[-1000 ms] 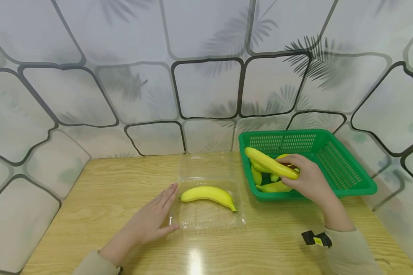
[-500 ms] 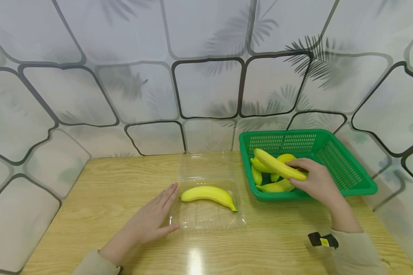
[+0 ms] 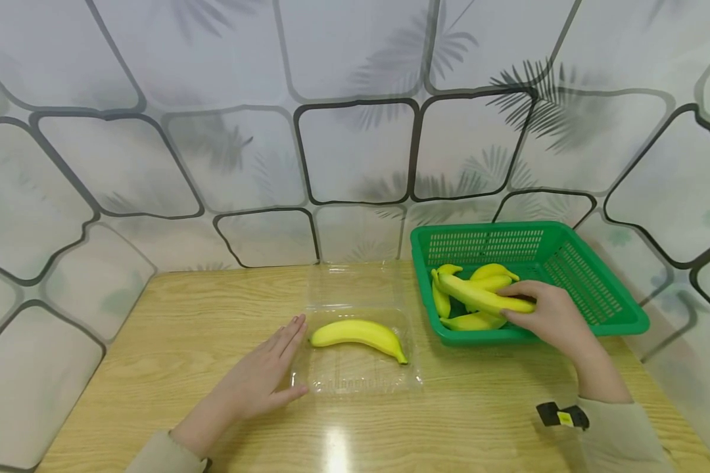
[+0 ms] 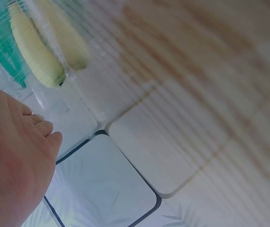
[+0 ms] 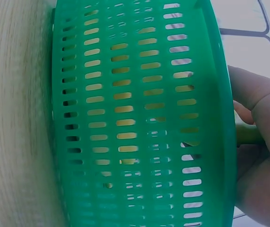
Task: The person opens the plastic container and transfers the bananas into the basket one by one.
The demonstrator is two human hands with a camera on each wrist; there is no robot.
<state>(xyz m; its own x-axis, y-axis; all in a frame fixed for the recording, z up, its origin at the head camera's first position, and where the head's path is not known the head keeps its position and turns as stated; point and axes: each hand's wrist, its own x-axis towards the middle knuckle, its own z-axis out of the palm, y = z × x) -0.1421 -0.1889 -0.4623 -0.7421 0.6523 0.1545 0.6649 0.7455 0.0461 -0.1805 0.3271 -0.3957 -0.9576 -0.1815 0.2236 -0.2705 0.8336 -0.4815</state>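
Note:
My right hand (image 3: 553, 318) pinches the near end of a yellow banana (image 3: 479, 295), thumb in front and fingers behind. That banana lies across several other bananas (image 3: 470, 322) in the green basket (image 3: 603, 330). In the right wrist view the basket wall (image 5: 139, 118) hides most of the fruit, and the hand (image 5: 262, 132) is above the rim. My left hand (image 3: 260, 374) has its fingers straight and touches the left edge of a clear plastic clamshell box (image 3: 355, 382). One banana (image 3: 357, 334) sits inside the box, whose lid (image 3: 355, 286) is folded back.
Everything stands on a wood-grain table (image 3: 201, 315). A patterned wall covering (image 3: 355, 151) rises behind it and on both sides. The basket is at the right, close to the back wall and apart from the clear box.
My right hand has moved right and slightly down with its banana, which now sits lower among the others in the basket. The left hand and the clear box have stayed put.

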